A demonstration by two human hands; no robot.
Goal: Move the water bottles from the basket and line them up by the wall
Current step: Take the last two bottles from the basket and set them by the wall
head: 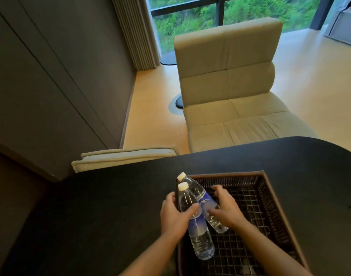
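Two clear water bottles with white caps and blue labels are over the left part of a dark woven basket (274,198) on a black table (103,212). My left hand (175,214) is wrapped around the nearer bottle (196,230), which tilts with its cap up and away from me. My right hand (225,209) grips the second bottle (205,202), whose cap leans toward the basket's far left corner. The two bottles cross each other and touch. The grey wall (51,92) runs along the table's left side.
A wire grid lines the basket's floor. A cream lounge chair (230,92) stands beyond the table, with a cream cushion (123,158) at the table's far left edge. A window with greenery lies at the back.
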